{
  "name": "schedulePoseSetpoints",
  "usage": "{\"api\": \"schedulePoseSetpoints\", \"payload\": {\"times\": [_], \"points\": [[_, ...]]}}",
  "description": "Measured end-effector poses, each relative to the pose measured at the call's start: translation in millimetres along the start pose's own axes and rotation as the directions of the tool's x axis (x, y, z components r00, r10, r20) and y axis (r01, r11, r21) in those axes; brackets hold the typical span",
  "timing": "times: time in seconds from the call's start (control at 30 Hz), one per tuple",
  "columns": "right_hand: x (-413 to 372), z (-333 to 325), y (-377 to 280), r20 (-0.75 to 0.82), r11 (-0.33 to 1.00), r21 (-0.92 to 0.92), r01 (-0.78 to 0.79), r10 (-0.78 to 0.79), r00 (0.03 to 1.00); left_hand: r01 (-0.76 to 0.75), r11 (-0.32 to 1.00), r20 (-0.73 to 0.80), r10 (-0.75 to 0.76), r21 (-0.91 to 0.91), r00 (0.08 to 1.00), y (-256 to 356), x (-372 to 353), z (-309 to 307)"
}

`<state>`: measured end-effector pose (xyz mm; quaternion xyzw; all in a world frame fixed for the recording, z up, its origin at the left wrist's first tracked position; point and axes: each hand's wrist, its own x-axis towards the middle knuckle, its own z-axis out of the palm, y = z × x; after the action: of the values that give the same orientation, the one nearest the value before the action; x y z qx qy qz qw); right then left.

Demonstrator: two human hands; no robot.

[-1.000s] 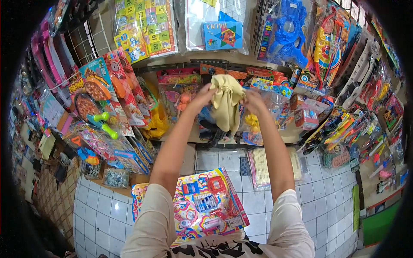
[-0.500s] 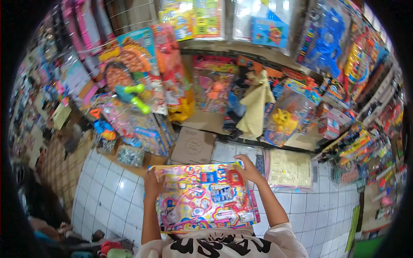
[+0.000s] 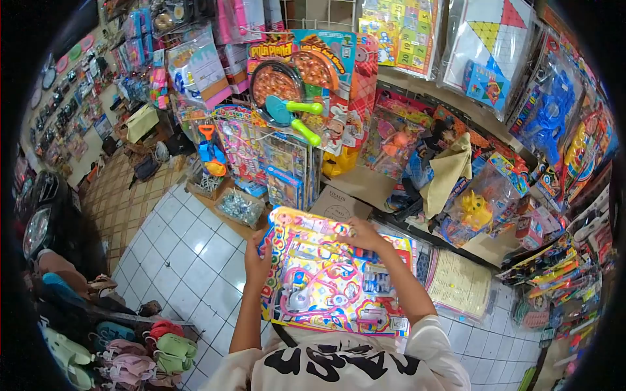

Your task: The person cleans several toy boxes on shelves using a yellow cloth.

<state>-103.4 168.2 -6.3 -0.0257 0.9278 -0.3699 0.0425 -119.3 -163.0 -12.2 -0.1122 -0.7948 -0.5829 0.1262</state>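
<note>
A carded toy doctor set [image 3: 326,277] in clear wrap, with a pink stethoscope and small pieces on a bright printed backing, rests against my shirt front at waist height. My left hand [image 3: 257,256] is closed round its left edge, the thumb on the face side. Near the top edge, my right hand [image 3: 362,235] grips the same pack, its fingers bent over the front. Part of the pack's right side is hidden behind my right forearm. Another card edge shows at the right, so there may be more than one pack.
Ahead hangs a pizza toy set [image 3: 287,85] beside other packaged toys. On the tiled floor [image 3: 189,260] stand a box of small wrapped items [image 3: 240,207], a cardboard box [image 3: 340,204] and yellowish packets [image 3: 460,281]. Sandals [image 3: 124,355] lie at lower left.
The view has turned left, bringing the sandals and hanging toys further in. My right hand has moved from the pack's top right corner inward along its top edge. The pack is now tilted.
</note>
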Motion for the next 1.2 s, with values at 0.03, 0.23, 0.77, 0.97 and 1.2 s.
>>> {"api": "schedulePoseSetpoints", "payload": {"times": [0.03,0.23,0.77,0.97,1.2], "points": [[-6,-20,-15,-0.049,0.996,-0.08,-0.025,0.021,0.999,0.008,0.999,0.01,-0.007,-0.044,1.0,30,3,0],[-74,-145,-79,-0.143,0.992,0.099,0.079,-0.064,0.988,-0.238,0.927,-0.057,0.231,-0.29,0.971,141,11,-9],[-113,-111,-70,-0.851,0.759,0.254,0.599,-0.119,0.511,-0.36,0.785,-0.26,0.259,-0.505,0.93,109,84,-20],[-120,-65,-37,-0.763,0.687,0.528,0.5,0.125,0.634,0.038,0.497,0.1,0.098,-0.867,0.99,86,73,40],[-153,-54,8,-0.772,0.893,0.404,0.201,0.214,0.599,0.043,0.529,0.222,0.279,-0.847,0.934,29,103,103]]}}
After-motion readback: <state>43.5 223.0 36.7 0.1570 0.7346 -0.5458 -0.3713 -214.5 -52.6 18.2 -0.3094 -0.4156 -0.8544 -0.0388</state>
